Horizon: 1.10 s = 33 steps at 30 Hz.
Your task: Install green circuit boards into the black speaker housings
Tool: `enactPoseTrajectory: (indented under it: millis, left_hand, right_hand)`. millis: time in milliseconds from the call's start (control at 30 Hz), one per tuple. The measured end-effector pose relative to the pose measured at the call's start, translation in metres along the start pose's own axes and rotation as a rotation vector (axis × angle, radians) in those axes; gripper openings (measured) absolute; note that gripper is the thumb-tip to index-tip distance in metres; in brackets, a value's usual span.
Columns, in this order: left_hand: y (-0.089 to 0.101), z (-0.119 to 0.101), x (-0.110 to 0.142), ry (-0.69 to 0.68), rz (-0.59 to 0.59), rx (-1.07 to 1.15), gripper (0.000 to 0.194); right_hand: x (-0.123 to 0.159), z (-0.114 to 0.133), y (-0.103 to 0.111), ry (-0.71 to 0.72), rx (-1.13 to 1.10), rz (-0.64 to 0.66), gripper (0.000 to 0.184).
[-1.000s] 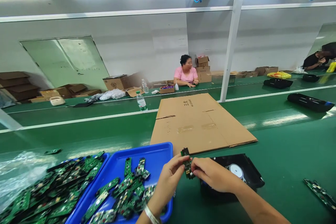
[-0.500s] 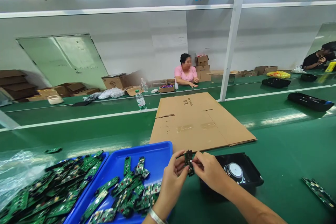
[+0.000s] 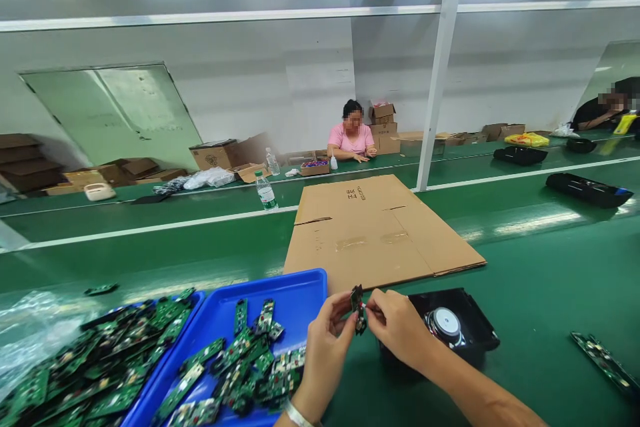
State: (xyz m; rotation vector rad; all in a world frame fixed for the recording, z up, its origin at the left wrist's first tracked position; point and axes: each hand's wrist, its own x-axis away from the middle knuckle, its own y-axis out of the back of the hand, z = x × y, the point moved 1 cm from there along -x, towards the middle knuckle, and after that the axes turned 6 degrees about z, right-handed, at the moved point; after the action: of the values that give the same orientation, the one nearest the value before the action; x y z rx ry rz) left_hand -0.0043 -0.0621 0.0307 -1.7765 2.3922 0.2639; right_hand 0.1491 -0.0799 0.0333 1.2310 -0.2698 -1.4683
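Note:
A small circuit board (image 3: 357,310) stands nearly edge-on, pinched between the thumb and fingers of my left hand (image 3: 327,340). Against its right side, the fingertips of my right hand (image 3: 400,328) are pressed together at a tiny white and red piece, too small to name. Below and behind my right forearm lies a black speaker housing (image 3: 483,330) with a round silver-and-white speaker (image 3: 447,323) inside. To the left of my left hand, a blue tray (image 3: 295,281) holds several green circuit boards (image 3: 240,353).
Another heap of circuit boards (image 3: 95,360) and clear plastic (image 3: 45,327) lie at far left. Flat cardboard (image 3: 370,233) lies ahead, beside a white post (image 3: 440,73). Long boards (image 3: 603,361) rest at right. A person (image 3: 351,137) sits across the bench.
The board in my left hand has turned more edge-on. Both hands stay together in nearly the same place. The whole view has shifted slightly.

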Motion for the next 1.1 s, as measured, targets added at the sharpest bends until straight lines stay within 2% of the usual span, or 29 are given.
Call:
enactPoseTrajectory:
  millis: [133,333,433,633,700,767,800,867,933,967,1033,1100]
  left_hand:
    - [0.0,0.005,0.001,-0.028,-0.042,-0.057,0.025]
    - [0.001,0.002,0.004,-0.054,-0.04,-0.165,0.021]
    - [0.0,-0.001,0.005,-0.047,-0.047,-0.185,0.019]
    - [0.001,-0.005,0.003,0.058,0.007,-0.124,0.02]
    - [0.002,-0.005,0.0,0.085,0.04,-0.065,0.025]
    - [0.004,-0.004,-0.004,0.118,0.084,0.0,0.037]
    - [0.005,-0.003,-0.007,0.132,0.102,0.016,0.044]
    - [0.009,-0.002,-0.011,0.151,0.137,-0.007,0.052]
    - [0.014,-0.001,-0.013,0.153,0.19,-0.102,0.046]
    - [0.016,-0.002,-0.013,0.149,0.224,-0.16,0.04]
    - [0.018,-0.004,-0.011,0.124,0.272,-0.28,0.027]
    - [0.018,-0.008,-0.005,0.091,0.261,-0.412,0.021]
  right_hand:
    - [0.001,0.0,-0.001,0.105,0.105,-0.028,0.017]
    - [0.001,-0.001,-0.004,0.193,0.158,-0.06,0.022]
    - [0.001,-0.002,-0.007,0.205,0.14,-0.012,0.025]
    - [0.0,-0.007,-0.014,0.223,0.099,0.105,0.023]
    - [-0.002,-0.007,-0.009,0.181,0.082,0.174,0.016]
    - [-0.004,-0.007,0.006,0.128,0.066,0.258,0.006]
    - [-0.004,-0.008,0.015,0.108,0.063,0.305,0.007]
    - [0.001,-0.014,0.035,0.056,0.082,0.417,0.026]
    - [0.013,-0.026,0.05,-0.045,0.155,0.558,0.042]
    - [0.021,-0.032,0.054,-0.11,0.194,0.631,0.044]
    - [0.039,-0.044,0.054,-0.214,0.237,0.734,0.035]
    - [0.053,-0.051,0.049,-0.263,0.24,0.752,0.023]
